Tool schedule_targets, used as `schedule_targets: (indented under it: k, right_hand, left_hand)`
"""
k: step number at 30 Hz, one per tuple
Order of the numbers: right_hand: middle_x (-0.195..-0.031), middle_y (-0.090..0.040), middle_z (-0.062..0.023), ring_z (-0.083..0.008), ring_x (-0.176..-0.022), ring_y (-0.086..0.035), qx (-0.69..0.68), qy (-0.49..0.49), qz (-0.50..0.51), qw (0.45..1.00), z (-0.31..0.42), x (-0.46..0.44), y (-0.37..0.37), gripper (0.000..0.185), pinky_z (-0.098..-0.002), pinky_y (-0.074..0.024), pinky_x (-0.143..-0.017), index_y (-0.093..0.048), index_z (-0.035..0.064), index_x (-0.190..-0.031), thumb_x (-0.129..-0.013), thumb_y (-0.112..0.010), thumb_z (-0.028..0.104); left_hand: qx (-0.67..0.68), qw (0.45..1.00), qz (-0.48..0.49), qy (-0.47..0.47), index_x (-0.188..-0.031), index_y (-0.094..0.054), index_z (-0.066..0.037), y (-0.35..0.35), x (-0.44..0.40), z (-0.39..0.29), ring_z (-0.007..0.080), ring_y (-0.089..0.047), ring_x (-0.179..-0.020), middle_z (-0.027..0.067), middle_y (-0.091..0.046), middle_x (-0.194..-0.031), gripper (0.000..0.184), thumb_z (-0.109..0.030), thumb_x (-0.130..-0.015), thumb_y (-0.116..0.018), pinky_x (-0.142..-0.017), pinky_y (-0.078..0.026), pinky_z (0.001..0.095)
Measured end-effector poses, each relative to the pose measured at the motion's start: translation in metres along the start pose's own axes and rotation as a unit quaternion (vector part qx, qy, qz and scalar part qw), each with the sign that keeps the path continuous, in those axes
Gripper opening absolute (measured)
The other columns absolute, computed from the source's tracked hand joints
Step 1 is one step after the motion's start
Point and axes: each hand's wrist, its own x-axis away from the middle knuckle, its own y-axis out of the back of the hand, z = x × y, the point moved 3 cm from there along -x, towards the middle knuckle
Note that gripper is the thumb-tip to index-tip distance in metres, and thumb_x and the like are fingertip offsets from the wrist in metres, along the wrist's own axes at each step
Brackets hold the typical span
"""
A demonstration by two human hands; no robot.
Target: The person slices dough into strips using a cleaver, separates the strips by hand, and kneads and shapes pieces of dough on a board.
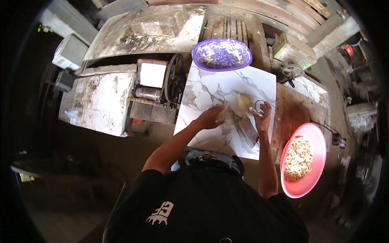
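Observation:
Over the marble-patterned table (202, 87), my left hand (214, 116) is held with its fingers apart and nothing in them. My right hand (262, 113), near the table's right edge, has its fingers curled round a small clear glass or jar (259, 107). Between the two hands lies a pale yellowish lump (243, 103), slightly blurred. Just below it, a flat grey, blurred piece (247, 131) that looks like a blade or a sheet rests on the table, left of my right forearm.
A purple basin (221, 54) with pale residue stands at the table's far edge. At the right is a pink basin (317, 162) of noodle-like strips. A roller machine (152, 77) with a wheel stands left, beside a stained white board (97, 101).

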Motion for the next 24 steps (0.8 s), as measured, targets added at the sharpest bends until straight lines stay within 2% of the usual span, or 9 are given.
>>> schedule_targets:
  k: [3, 5, 9, 12, 13, 15, 19, 20, 24]
  right_hand:
    - [-0.108, -0.06, -0.0145, -0.0248, -0.097, -0.061, -0.031, 0.006, -0.056, 0.998, -0.017, -0.006, 0.0, 0.069, -0.0363, -0.0499, -0.087, -0.045, 0.0015, -0.124, -0.072, -0.086, 0.02]
    - [-0.105, -0.059, -0.013, -0.023, -0.096, -0.061, -0.072, 0.015, -0.034, 0.997, -0.003, -0.003, -0.003, 0.068, -0.0352, -0.05, -0.085, -0.045, 0.0018, -0.123, -0.071, -0.086, 0.018]
    - [-0.103, -0.056, -0.0087, -0.0178, -0.093, -0.058, -0.167, 0.027, 0.061, 0.984, 0.019, 0.004, -0.025, 0.066, -0.0313, -0.05, -0.082, -0.046, 0.0025, -0.122, -0.069, -0.086, 0.01]
    - [-0.108, -0.055, -0.0091, -0.0187, -0.094, -0.056, -0.171, 0.009, 0.149, 0.974, 0.044, 0.011, -0.049, 0.063, -0.0321, -0.0486, -0.084, -0.049, 0.002, -0.119, -0.069, -0.086, 0.014]
    - [-0.108, -0.055, -0.0101, -0.0204, -0.095, -0.055, -0.095, 0.033, 0.173, 0.98, 0.05, 0.011, -0.056, 0.063, -0.0333, -0.0476, -0.086, -0.05, 0.0015, -0.117, -0.068, -0.086, 0.019]
    - [-0.109, -0.056, -0.0134, -0.0257, -0.1, -0.055, 0.014, 0.076, 0.222, 0.972, 0.069, 0.011, -0.066, 0.066, -0.0367, -0.045, -0.09, -0.052, -0.0004, -0.115, -0.067, -0.085, 0.031]
    - [-0.111, -0.057, -0.017, -0.0288, -0.102, -0.057, 0.038, 0.102, 0.268, 0.957, 0.097, 0.012, -0.086, 0.066, -0.0373, -0.0462, -0.088, -0.052, -0.0012, -0.115, -0.068, -0.084, 0.03]
    - [-0.111, -0.057, -0.017, -0.0288, -0.102, -0.057, 0.039, 0.104, 0.273, 0.955, 0.096, 0.011, -0.093, 0.066, -0.0373, -0.0462, -0.088, -0.052, -0.0012, -0.115, -0.068, -0.084, 0.03]
    - [-0.112, -0.058, -0.0165, -0.0294, -0.104, -0.057, 0.103, 0.131, 0.32, 0.933, 0.11, 0.009, -0.114, 0.067, -0.0373, -0.0467, -0.089, -0.052, -0.0004, -0.115, -0.067, -0.082, 0.035]
  left_hand:
    - [-0.14, 0.986, -0.096, 0.002, -0.147, -0.033, -0.011, 0.007, 0.009, -0.001, 0.0271, -0.039, -0.135, 0.0112, -0.041, -0.147, 0.072, -0.037, -0.087, -0.064, -0.115, -0.025, 0.0434]
    - [-0.179, 0.975, -0.086, 0.103, -0.14, -0.046, -0.018, 0.012, 0.022, -0.016, 0.0252, -0.035, -0.138, 0.006, -0.044, -0.146, 0.059, -0.037, -0.086, -0.064, -0.115, -0.022, 0.0463]
    - [-0.208, 0.96, -0.16, 0.095, -0.124, -0.061, -0.023, -0.011, 0.027, -0.013, 0.0243, -0.034, -0.139, 0.0011, -0.049, -0.14, 0.039, -0.034, -0.087, -0.063, -0.113, -0.023, 0.0486]
    - [-0.226, 0.969, -0.086, 0.051, -0.124, -0.061, -0.023, -0.003, 0.03, -0.013, 0.0248, -0.033, -0.139, 0.0008, -0.049, -0.14, 0.039, -0.034, -0.087, -0.063, -0.114, -0.023, 0.0491]
    - [-0.21, 0.973, -0.045, 0.088, -0.128, -0.058, -0.024, -0.005, 0.032, -0.01, 0.0251, -0.033, -0.139, 0.0008, -0.047, -0.142, 0.042, -0.035, -0.087, -0.062, -0.115, -0.022, 0.0486]
    - [-0.206, 0.971, -0.074, 0.098, -0.129, -0.057, -0.023, -0.006, 0.041, -0.014, 0.0257, -0.032, -0.14, 0.0018, -0.046, -0.144, 0.045, -0.035, -0.087, -0.062, -0.115, -0.021, 0.0482]
    - [-0.222, 0.946, -0.161, 0.173, -0.138, -0.048, -0.017, -0.018, 0.06, -0.036, 0.0265, -0.029, -0.142, 0.0064, -0.04, -0.148, 0.057, -0.039, -0.087, -0.06, -0.117, -0.019, 0.0472]
    - [-0.262, 0.946, -0.096, 0.163, -0.142, -0.041, -0.012, -0.028, 0.062, -0.04, 0.0268, -0.027, -0.142, 0.01, -0.037, -0.15, 0.064, -0.042, -0.088, -0.058, -0.117, -0.017, 0.048]
    - [-0.234, 0.943, -0.089, 0.22, -0.144, -0.038, -0.01, -0.035, 0.059, -0.065, 0.026, -0.029, -0.141, 0.0105, -0.037, -0.15, 0.067, -0.041, -0.088, -0.058, -0.117, -0.018, 0.0479]
